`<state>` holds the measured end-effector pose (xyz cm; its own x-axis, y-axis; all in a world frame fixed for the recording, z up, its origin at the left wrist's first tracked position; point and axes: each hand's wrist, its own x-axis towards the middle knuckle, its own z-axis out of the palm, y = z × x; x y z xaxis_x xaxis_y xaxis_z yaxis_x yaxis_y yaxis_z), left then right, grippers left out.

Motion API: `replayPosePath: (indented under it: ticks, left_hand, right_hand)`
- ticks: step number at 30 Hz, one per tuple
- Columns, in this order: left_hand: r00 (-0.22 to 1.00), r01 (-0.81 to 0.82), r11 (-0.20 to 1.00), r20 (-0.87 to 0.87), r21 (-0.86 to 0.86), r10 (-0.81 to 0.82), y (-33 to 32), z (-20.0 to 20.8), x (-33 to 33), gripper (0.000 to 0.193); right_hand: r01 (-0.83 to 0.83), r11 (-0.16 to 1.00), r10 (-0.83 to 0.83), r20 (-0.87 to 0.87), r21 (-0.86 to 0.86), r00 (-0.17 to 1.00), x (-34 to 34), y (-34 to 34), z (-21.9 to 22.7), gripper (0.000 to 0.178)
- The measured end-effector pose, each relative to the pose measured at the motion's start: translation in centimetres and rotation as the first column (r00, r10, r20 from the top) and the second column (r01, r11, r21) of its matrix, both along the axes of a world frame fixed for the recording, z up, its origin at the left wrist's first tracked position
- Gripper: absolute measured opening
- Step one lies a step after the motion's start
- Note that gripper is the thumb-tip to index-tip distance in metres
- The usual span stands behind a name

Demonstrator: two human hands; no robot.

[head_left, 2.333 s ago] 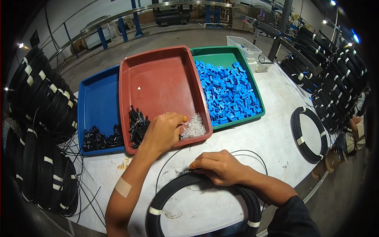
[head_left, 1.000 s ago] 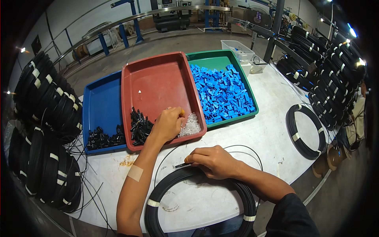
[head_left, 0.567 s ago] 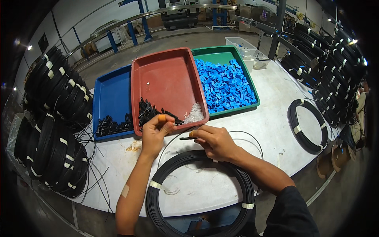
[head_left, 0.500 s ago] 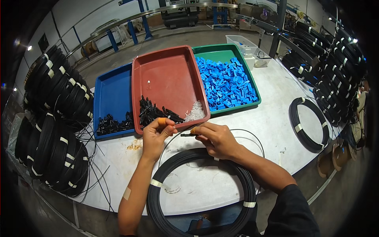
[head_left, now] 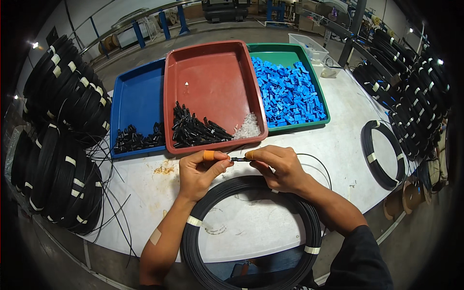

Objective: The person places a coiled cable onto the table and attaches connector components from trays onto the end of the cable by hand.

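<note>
Between my two hands lies a short black cable connector (head_left: 239,159), held level above the table. My right hand (head_left: 280,169), with orange tape on a finger, pinches the connector's right end. At its left tip, the thumb and taped forefinger of my left hand (head_left: 200,174) are pressed together; what they hold, if anything, is too small to make out. A thin black cable (head_left: 319,162) loops out behind my right hand. Below both hands a large coil of black cable (head_left: 193,241), bound with pale tape, rests at the table's near edge.
Ahead stand a red tray (head_left: 212,82) with black connectors and small clear pieces, a blue tray (head_left: 140,92) with black parts, and a green tray (head_left: 316,87) of blue clips. Stacked cable coils (head_left: 63,169) rise at left; another coil (head_left: 369,154) lies at right.
My hands have come together: the left fingertips have moved to the connector's left tip. The connector now sits level between them. The whole view has shifted slightly.
</note>
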<state>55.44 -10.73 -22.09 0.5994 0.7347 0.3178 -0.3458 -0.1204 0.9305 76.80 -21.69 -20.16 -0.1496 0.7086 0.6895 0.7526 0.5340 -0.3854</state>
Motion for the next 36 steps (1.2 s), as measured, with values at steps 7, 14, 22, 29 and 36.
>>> replayPosePath:
  ticks: [7, 14, 22, 29, 36]
  left_hand:
    - [0.999, -0.004, 1.0, 0.042, 0.0, 0.004, 0.0, -0.2, 0.2, 0.015]
    - [0.999, -0.011, 1.0, 0.031, -0.012, 0.011, 0.2, -0.7, 0.2, 0.018]
    - [0.999, -0.043, 0.999, -0.014, 0.01, 0.043, 0.3, -1.0, 0.0, 0.016]
    - [0.999, -0.042, 0.987, -0.004, 0.156, 0.043, -0.3, -0.5, -0.1, 0.017]
    - [0.972, -0.112, 0.847, -0.12, 0.52, 0.202, -0.2, 0.7, -0.3, 0.018]
  right_hand:
    - [-0.015, 0.998, 0.016, -0.005, 0.058, 1.0, 0.0, 0.3, -0.3, 0.03]
    - [-0.018, 0.999, 0.019, -0.001, 0.036, 1.0, 0.0, 0.1, -0.1, 0.029]
    - [-0.006, 0.998, 0.005, 0.019, 0.057, 1.0, 0.0, 0.0, -0.1, 0.028]
    - [-0.033, 0.991, 0.027, 0.049, 0.128, 0.998, 0.2, -0.1, 0.1, 0.03]
    - [0.006, 0.987, -0.04, 0.207, 0.161, 0.977, 0.5, -0.1, 0.1, 0.039]
